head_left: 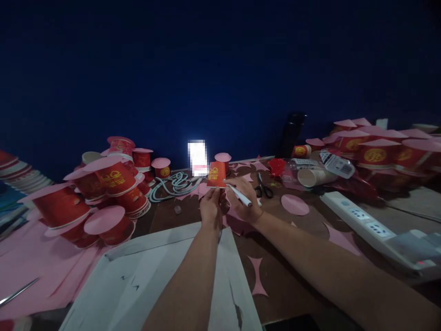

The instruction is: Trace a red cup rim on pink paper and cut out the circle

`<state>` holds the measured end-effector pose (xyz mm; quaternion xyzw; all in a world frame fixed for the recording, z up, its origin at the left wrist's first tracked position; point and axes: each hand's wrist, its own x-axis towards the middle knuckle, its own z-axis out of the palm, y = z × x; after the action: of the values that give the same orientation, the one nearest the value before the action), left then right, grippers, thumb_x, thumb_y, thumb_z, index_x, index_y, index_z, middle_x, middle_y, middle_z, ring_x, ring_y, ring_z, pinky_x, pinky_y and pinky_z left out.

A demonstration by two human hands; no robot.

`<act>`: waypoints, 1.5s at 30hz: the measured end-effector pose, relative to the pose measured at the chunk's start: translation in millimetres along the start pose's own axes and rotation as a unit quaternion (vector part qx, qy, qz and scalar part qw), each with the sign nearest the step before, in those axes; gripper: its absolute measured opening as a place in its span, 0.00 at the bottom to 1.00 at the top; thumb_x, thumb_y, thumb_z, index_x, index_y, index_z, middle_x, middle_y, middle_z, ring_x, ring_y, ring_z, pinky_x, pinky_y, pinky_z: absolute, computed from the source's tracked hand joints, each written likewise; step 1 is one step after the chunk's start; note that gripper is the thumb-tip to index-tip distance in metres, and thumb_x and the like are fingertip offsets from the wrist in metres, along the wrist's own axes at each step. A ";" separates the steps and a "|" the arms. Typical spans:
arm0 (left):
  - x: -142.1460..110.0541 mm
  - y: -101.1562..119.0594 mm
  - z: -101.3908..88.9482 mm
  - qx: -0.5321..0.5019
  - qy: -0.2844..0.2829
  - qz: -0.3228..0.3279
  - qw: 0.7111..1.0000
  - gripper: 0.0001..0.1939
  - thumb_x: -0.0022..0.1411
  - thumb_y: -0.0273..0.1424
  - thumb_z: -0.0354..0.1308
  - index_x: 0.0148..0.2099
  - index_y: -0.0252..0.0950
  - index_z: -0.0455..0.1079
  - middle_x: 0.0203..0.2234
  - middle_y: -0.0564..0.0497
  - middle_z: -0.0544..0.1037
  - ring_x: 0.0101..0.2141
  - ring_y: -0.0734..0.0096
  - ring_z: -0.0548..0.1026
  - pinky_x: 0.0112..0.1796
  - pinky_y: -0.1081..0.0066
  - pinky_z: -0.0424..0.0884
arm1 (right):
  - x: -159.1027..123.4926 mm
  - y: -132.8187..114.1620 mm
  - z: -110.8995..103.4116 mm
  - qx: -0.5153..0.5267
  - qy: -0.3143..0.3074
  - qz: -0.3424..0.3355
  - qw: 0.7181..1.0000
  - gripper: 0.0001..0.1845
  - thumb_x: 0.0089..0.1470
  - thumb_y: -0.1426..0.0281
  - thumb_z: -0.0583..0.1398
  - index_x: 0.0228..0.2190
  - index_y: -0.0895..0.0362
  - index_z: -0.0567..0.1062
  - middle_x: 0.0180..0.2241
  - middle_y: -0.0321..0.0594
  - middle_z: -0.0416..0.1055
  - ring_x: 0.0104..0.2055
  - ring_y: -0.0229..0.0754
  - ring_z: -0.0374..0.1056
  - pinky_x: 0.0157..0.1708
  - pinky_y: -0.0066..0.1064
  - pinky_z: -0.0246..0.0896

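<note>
Closest to the person, a white tray (161,271) lies under L forearm, w/ a pink scrap (257,276) at its right, on the brown table (285,285), and pink sheets (31,266) at its left.

Further on, L hand (211,209) has its fingers closed narrow on the lower edge of a red paper cup (217,174) w/ yellow characters, which is in front of the person, approx. centre. R hand (247,187) pinches a white pen (241,195) b/w thumb & fingers, its tip at the cup's lower right edge; if it really touches, I am not able to see.

Right of the hands: a pink disc (295,204), the power strip (344,209) &, a bit further, black-handled scissors (264,189) near R hand. On the left, red cups w/ pink discs (113,177) are piled, & a coiled pale cable (172,187) takes the space b/w them and the held cup.

Behind the cup, a bright pixelated rectangle (197,156) stands close. Far right, more disc-topped cups (374,154) & a dark bottle (294,133); at the back, a dark blue wall (220,69)
</note>
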<state>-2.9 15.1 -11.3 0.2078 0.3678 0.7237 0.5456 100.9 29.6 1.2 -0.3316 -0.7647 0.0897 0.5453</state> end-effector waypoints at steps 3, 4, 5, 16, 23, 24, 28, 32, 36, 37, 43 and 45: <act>-2.4 1.3 1.4 0.014 -0.012 -0.014 1.000 0.18 0.40 0.37 0.69 0.30 0.33 0.69 0.16 0.57 0.69 0.15 0.82 0.64 0.19 0.79 0.59 | -1.7 -1.7 0.9 -0.028 -0.001 0.012 1.000 0.10 0.56 0.67 0.56 0.40 0.54 0.73 0.38 0.43 0.74 0.41 0.46 0.68 0.46 0.40 0.59; -3.1 1.8 1.7 0.019 -0.011 -0.020 1.000 0.18 0.40 0.38 0.69 0.31 0.33 0.69 0.16 0.57 0.68 0.15 0.81 0.64 0.19 0.79 0.59 | -2.1 -2.2 1.1 -0.029 0.001 0.019 0.999 0.09 0.56 0.67 0.57 0.40 0.54 0.72 0.37 0.42 0.74 0.41 0.46 0.69 0.46 0.40 0.60; -3.7 2.3 2.0 0.023 -0.009 -0.024 0.999 0.19 0.40 0.39 0.69 0.31 0.33 0.69 0.16 0.58 0.68 0.15 0.81 0.65 0.19 0.78 0.59 | -2.3 -2.7 1.2 -0.028 0.003 0.025 0.999 0.09 0.56 0.67 0.57 0.40 0.53 0.72 0.37 0.42 0.74 0.41 0.46 0.68 0.46 0.39 0.60; -1.9 0.5 1.1 0.019 -0.014 -0.014 1.000 0.18 0.40 0.38 0.69 0.31 0.33 0.71 0.16 0.57 0.68 0.15 0.81 0.65 0.19 0.79 0.58 | -1.1 -4.7 2.2 -0.019 -0.002 0.026 0.999 0.09 0.59 0.65 0.55 0.37 0.54 0.73 0.36 0.43 0.74 0.41 0.46 0.68 0.46 0.40 0.60; -0.9 -1.2 -0.1 0.023 -0.018 -0.012 1.000 0.19 0.40 0.39 0.70 0.31 0.33 0.71 0.15 0.58 0.67 0.15 0.82 0.63 0.19 0.79 0.59 | -0.1 -5.2 1.3 -0.026 -0.007 0.034 0.999 0.09 0.59 0.64 0.55 0.36 0.53 0.74 0.36 0.43 0.75 0.41 0.46 0.69 0.47 0.41 0.60; -1.1 -1.1 -0.1 0.023 -0.017 -0.012 1.000 0.19 0.40 0.39 0.70 0.31 0.33 0.71 0.15 0.58 0.66 0.15 0.82 0.63 0.19 0.79 0.59 | 0.0 -5.4 1.3 -0.027 -0.006 0.034 0.999 0.09 0.59 0.64 0.55 0.36 0.53 0.74 0.36 0.43 0.75 0.41 0.46 0.69 0.47 0.40 0.60; -1.4 -1.2 0.1 0.022 -0.015 -0.012 1.000 0.18 0.40 0.39 0.70 0.31 0.33 0.71 0.16 0.57 0.68 0.16 0.81 0.64 0.20 0.79 0.60 | 0.2 -6.6 1.2 -0.026 -0.006 0.033 0.999 0.08 0.59 0.64 0.56 0.35 0.53 0.74 0.35 0.42 0.75 0.40 0.45 0.69 0.47 0.40 0.59; -1.3 -1.4 0.7 0.013 -0.014 -0.008 1.000 0.18 0.41 0.39 0.70 0.30 0.34 0.70 0.16 0.57 0.68 0.17 0.80 0.66 0.22 0.78 0.63 | -0.1 -6.9 1.5 -0.026 -0.006 0.037 0.999 0.09 0.59 0.65 0.55 0.34 0.53 0.74 0.35 0.42 0.75 0.40 0.45 0.70 0.48 0.40 0.59; -3.8 0.8 1.8 0.018 -0.011 -0.021 1.000 0.19 0.40 0.40 0.70 0.30 0.34 0.70 0.16 0.58 0.67 0.15 0.81 0.64 0.20 0.78 0.60 | -0.4 -6.3 2.0 -0.026 -0.003 0.037 0.999 0.08 0.58 0.65 0.55 0.34 0.53 0.74 0.34 0.42 0.75 0.40 0.45 0.69 0.48 0.40 0.59; -4.6 1.6 2.1 0.019 -0.013 -0.024 0.999 0.20 0.39 0.40 0.70 0.31 0.34 0.69 0.16 0.58 0.67 0.15 0.81 0.64 0.19 0.78 0.60 | -0.3 -6.3 2.1 -0.025 -0.004 0.038 0.999 0.08 0.58 0.65 0.55 0.34 0.53 0.74 0.34 0.42 0.75 0.40 0.46 0.69 0.48 0.40 0.59; -6.9 2.8 3.1 0.012 -0.009 -0.030 0.999 0.22 0.36 0.41 0.71 0.31 0.34 0.69 0.18 0.56 0.70 0.14 0.82 0.64 0.18 0.80 0.56 | 0.3 -5.6 2.7 -0.003 -0.002 0.057 0.998 0.07 0.58 0.65 0.56 0.33 0.53 0.73 0.33 0.42 0.74 0.38 0.46 0.69 0.46 0.42 0.61; -6.1 1.7 3.1 0.013 -0.005 -0.027 1.000 0.22 0.37 0.40 0.71 0.31 0.33 0.70 0.18 0.56 0.70 0.15 0.82 0.64 0.17 0.80 0.56 | 0.3 -4.7 3.1 0.009 0.002 0.066 0.998 0.07 0.57 0.65 0.56 0.34 0.52 0.73 0.33 0.42 0.73 0.39 0.46 0.69 0.46 0.42 0.62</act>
<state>0.2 10.1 -7.4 0.2083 0.3797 0.7028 0.5644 96.1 27.0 2.6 -0.3762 -0.7395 0.1319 0.5424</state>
